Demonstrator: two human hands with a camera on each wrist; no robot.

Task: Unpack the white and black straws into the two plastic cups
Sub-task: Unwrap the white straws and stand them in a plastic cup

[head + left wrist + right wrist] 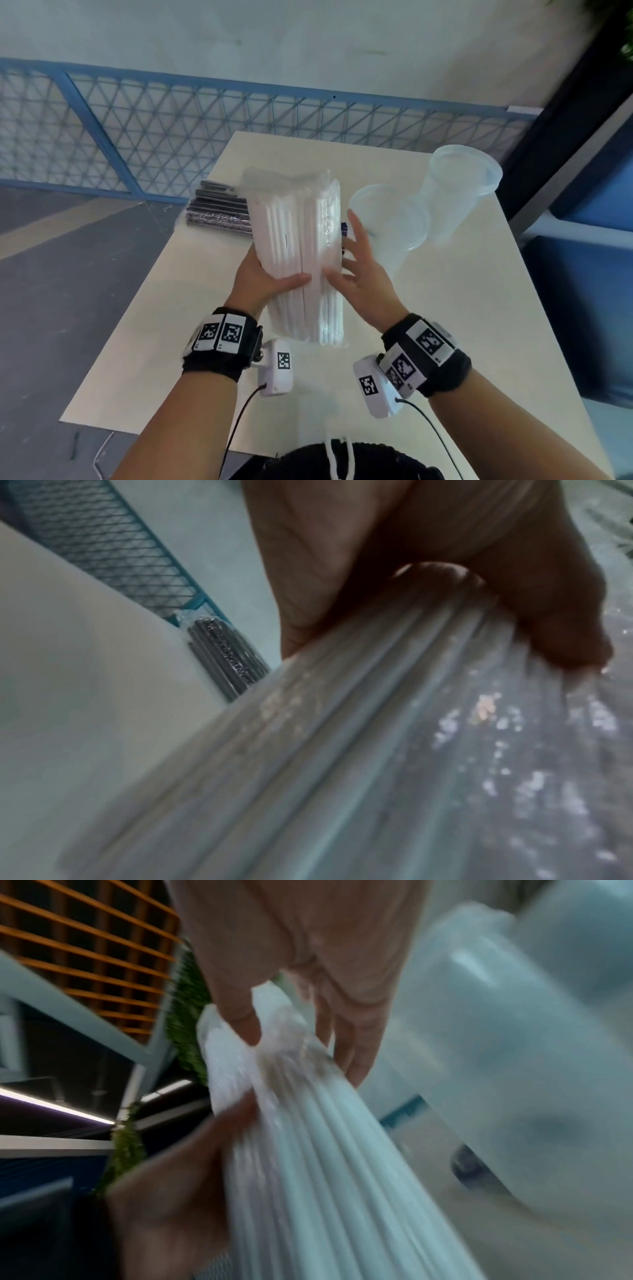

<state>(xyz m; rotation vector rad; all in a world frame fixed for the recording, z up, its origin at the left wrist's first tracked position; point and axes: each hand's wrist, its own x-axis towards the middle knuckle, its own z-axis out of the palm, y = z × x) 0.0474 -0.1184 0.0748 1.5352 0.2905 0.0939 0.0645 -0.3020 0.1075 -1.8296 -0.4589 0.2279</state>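
Note:
A clear bag of white straws (pixel 301 253) is lifted above the table, standing almost upright. My left hand (pixel 267 277) grips its lower half, with the thumb across the front and the fingers hidden behind. My right hand (pixel 352 263) touches the bag's right side with spread, straight fingers, its thumb lying on the plastic. The left wrist view shows the bag of white straws (pixel 342 750) close up and blurred. A bag of black straws (pixel 219 212) lies on the table's far left edge. Two clear plastic cups (pixel 387 226) (pixel 459 192) stand at the right, just behind my right hand.
The pale table (pixel 164 335) ends close on the left above a grey floor. A blue mesh fence (pixel 205 137) runs behind it. Dark blue furniture (pixel 582 308) stands to the right. The right wrist view shows the cups (pixel 514 1069) as a blur.

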